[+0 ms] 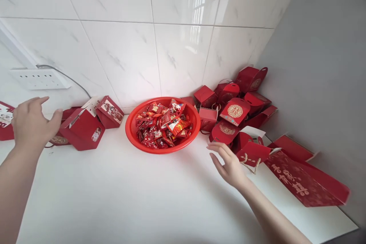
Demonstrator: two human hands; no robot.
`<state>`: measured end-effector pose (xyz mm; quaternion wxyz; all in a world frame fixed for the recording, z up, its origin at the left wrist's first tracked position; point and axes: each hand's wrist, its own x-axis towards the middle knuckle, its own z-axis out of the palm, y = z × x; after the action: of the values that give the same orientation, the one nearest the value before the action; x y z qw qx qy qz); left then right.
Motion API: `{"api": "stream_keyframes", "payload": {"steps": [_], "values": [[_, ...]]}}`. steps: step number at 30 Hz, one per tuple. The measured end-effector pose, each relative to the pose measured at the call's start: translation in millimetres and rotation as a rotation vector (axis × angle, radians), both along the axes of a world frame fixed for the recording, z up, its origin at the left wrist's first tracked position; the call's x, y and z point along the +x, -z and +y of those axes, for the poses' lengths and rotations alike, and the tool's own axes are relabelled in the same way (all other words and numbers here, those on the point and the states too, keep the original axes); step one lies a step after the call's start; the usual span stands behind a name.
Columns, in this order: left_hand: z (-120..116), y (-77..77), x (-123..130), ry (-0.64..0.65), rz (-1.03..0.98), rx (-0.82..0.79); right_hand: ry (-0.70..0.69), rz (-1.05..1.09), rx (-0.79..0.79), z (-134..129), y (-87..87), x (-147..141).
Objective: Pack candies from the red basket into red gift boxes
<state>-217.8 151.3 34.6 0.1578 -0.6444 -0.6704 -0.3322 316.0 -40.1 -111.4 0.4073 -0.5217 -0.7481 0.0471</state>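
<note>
My left hand (36,122) is raised at the left with its fingers apart and nothing in it, close to an upright red box (82,131). Beside that box leans a smaller printed red box (110,112). In the middle, a round red plastic basket (162,150) holds a heap of red-wrapped sweets (164,124). To the right of the basket, my right hand (227,164) hovers with spread fingers, empty, in front of a pile of red gift boxes (235,111). A red box with rope handles (253,152) stands just beyond its fingers.
A long red bag (305,179) lies at the right by the grey wall (323,84). Everything stands on a white tabletop (128,198) against a tiled wall (122,53). A power strip (41,79) with a cable is at the left.
</note>
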Motion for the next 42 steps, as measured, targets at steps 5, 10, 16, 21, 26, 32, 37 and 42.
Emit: {"api": "stream_keyframes", "payload": {"steps": [5, 10, 16, 21, 26, 32, 37, 42], "values": [[-70, -4.6, 113, 0.262, 0.272, 0.223, 0.123, -0.152, 0.042, 29, -51.6, 19], [-116, 52.7, 195, 0.774, 0.429, 0.134, 0.419, 0.004, 0.062, 63, -82.5, 53], [-158, 124.6, 254, 1.121, 0.444, 0.006, 0.963, 0.230, -0.325, 106, -86.0, 103], [-173, 135.7, 260, 1.162, 0.409, -0.097, 0.888, 0.285, -0.312, 124, -88.1, 119], [-166, 114.2, 247, 1.124, 0.320, -0.096, 0.423, 0.224, 0.027, 85, -108.7, 93], [-161, 61.4, 231, 0.995, 0.091, -0.028, -0.113, 0.095, -0.043, 6, -129.0, 33], [-169, 42.3, 223, 1.020, -0.022, -0.063, -0.572, -0.185, -0.182, -4, -104.3, -11], [-177, 51.8, 229, 1.022, 0.157, -0.264, -0.656, -0.376, -0.227, 2, -83.3, -38]]}}
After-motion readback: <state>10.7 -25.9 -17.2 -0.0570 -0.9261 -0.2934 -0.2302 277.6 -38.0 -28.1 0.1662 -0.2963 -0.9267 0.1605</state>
